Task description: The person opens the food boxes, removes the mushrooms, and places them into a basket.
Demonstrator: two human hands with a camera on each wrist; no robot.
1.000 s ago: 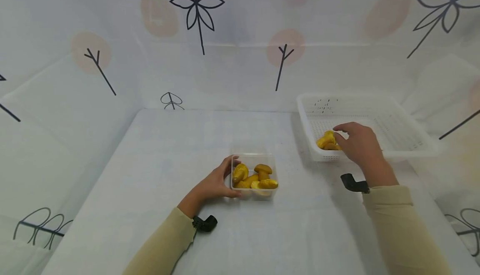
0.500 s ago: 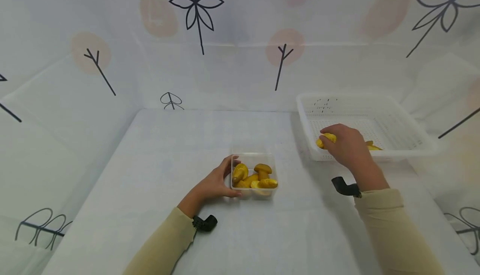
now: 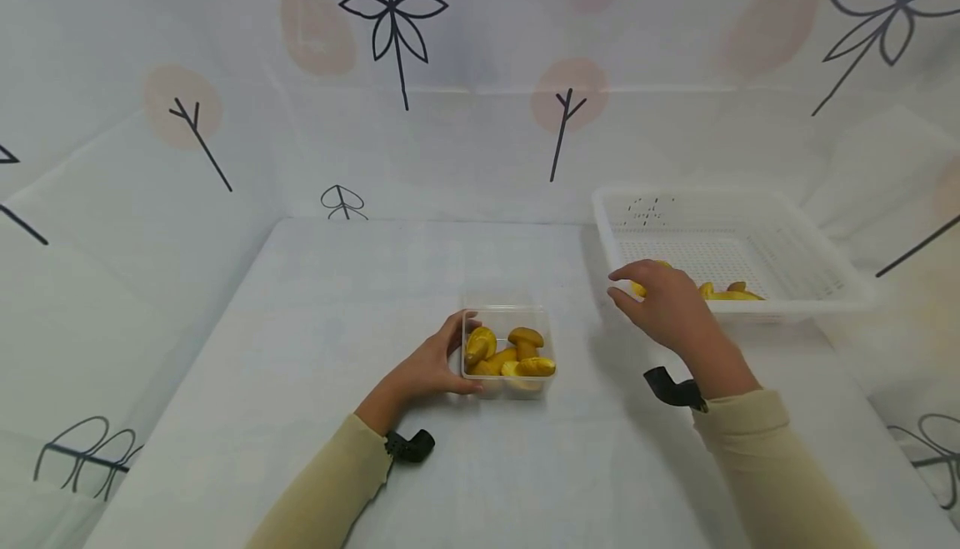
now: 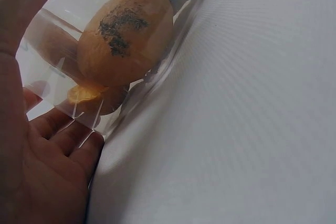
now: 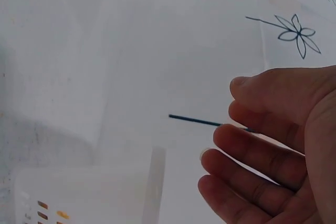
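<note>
Head view: left grip [image 3: 431, 366] curls round a clear square plastic box [image 3: 495, 316] of yellow-brown mushroom-shaped pieces [image 3: 527, 337] on the white tabletop [image 3: 375, 282]; overtight squeezing might tip it. Right grip [image 3: 663, 307], fingers apart, holding nothing, could snag the white perforated plastic basket [image 3: 795, 309] if moved low.

Looks evenly lit, muted grey in the head view. Drops soft shadows on the white tabletop [image 3: 540, 466] left of and in front of the white basket [image 3: 795, 309]; pales to haze on the white backdrop [image 3: 480, 166] behind it. Looks dimmer in the left wrist view, glints off the clear box [image 4: 60, 17], ripples faintly over the tabletop. Looks soft above the basket in the right wrist view.
</note>
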